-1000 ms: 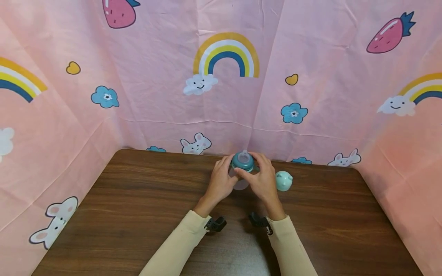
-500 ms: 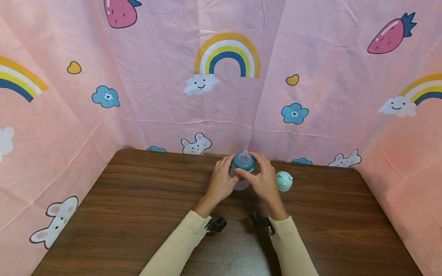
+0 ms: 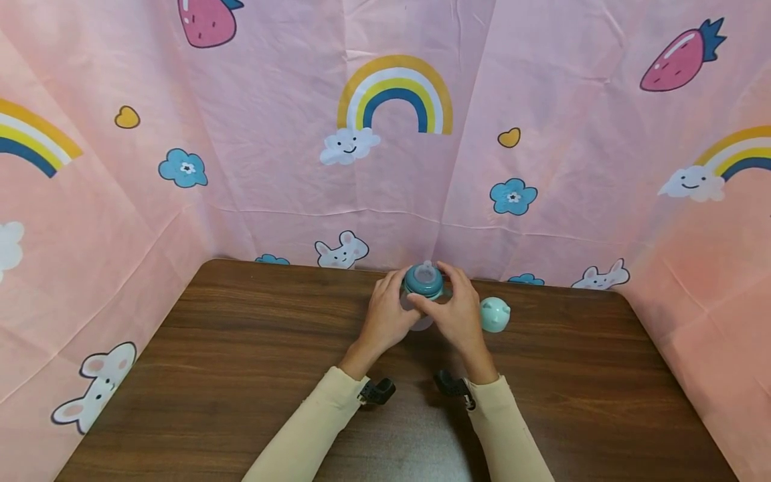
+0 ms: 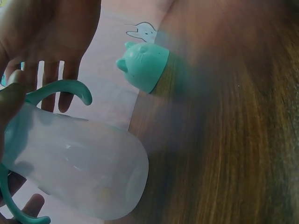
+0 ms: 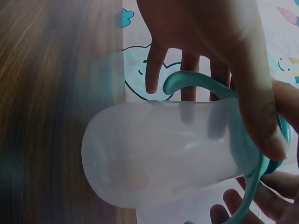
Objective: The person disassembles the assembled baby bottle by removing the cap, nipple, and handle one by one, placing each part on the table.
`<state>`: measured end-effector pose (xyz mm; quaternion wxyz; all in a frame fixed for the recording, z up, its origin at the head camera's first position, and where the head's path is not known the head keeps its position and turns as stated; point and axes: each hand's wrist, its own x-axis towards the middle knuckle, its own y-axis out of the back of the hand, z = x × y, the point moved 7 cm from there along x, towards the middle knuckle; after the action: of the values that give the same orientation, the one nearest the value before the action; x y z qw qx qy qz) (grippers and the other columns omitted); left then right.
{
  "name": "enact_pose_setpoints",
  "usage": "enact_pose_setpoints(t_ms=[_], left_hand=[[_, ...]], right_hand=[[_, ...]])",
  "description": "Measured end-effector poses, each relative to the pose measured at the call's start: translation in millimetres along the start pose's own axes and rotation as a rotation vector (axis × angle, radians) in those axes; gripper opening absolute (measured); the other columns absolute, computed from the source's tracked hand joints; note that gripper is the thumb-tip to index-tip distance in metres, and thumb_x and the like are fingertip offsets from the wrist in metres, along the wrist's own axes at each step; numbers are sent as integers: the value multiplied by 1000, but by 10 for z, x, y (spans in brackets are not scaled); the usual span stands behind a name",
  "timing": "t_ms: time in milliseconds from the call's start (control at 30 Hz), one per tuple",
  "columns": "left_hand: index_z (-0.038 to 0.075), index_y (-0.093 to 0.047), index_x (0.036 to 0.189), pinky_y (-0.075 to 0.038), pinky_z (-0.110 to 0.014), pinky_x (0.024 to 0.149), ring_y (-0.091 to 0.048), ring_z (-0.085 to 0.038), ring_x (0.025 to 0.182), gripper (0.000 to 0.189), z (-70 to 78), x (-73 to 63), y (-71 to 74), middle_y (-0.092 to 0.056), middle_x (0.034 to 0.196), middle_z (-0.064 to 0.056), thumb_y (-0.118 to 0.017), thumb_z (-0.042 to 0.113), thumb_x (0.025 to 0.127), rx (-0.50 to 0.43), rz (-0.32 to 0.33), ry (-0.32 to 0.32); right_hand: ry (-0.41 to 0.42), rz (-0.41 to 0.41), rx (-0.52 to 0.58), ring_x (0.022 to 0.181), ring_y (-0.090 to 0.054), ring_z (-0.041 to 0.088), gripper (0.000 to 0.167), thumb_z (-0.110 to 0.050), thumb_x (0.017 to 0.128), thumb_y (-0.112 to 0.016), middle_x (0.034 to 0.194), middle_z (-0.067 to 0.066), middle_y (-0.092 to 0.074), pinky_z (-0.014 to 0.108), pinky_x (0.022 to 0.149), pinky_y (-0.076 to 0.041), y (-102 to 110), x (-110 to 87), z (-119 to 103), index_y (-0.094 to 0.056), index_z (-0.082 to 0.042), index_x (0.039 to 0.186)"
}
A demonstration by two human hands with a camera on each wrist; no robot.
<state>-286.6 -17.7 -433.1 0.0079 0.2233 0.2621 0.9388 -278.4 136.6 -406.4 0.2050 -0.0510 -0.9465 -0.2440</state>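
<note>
A translucent baby bottle (image 5: 159, 149) with a teal collar (image 3: 423, 281), a clear nipple (image 3: 427, 271) and two green handles stands upright between my hands near the table's back edge. From the left, my left hand (image 3: 387, 313) grips it around the collar. My right hand (image 3: 456, 314) grips the same upper part from the right, its thumb laid across the front of the collar. In the left wrist view, a curved handle (image 4: 67, 87) passes in front of fingers. Whether the bottle's base touches the table is hard to tell.
A mint-green cap (image 3: 495, 315) with small ears sits on the table just right of my right hand. The brown wooden table (image 3: 253, 361) ends at a pink printed cloth (image 3: 277, 187) hanging behind and at both sides.
</note>
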Motion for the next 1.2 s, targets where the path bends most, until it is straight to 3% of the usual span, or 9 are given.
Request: enact_pose_setpoints(t_ms=[233, 600, 967, 1200], left_hand=[[0, -57, 154, -47, -62, 112, -57, -44, 130, 72, 19, 14, -8, -64, 145, -18, -89, 13, 90, 31, 17, -11], [-3, -59, 149, -47, -62, 110, -57, -46, 128, 63, 47, 16, -10, -66, 141, -20, -84, 14, 94, 33, 17, -30], [-3, -59, 150, -47, -61, 108, -57, -44, 126, 66, 18, 17, -11, -65, 143, -20, -86, 20, 94, -2, 18, -59], [-4, -57, 149, -49, -61, 107, -59, -43, 124, 70, 12, 11, -20, -65, 141, -20, -89, 18, 90, 16, 23, -90]], right_hand=[[-13, 62, -25, 122, -64, 35, 79, -34, 79, -103, 133, 18, -66, 54, 102, -54, -22, -21, -23, -66, 0, 139], [15, 88, -71, 117, -66, 37, 67, -31, 82, -101, 126, 19, -68, 56, 94, -55, -14, -27, -37, -71, 1, 133], [27, 71, -69, 111, -66, 38, 64, -32, 84, -98, 129, 18, -69, 57, 89, -56, -23, -6, -31, -72, -1, 134], [35, 75, -60, 113, -67, 36, 65, -31, 84, -98, 128, 17, -70, 56, 92, -56, -24, -15, -21, -72, -1, 135]])
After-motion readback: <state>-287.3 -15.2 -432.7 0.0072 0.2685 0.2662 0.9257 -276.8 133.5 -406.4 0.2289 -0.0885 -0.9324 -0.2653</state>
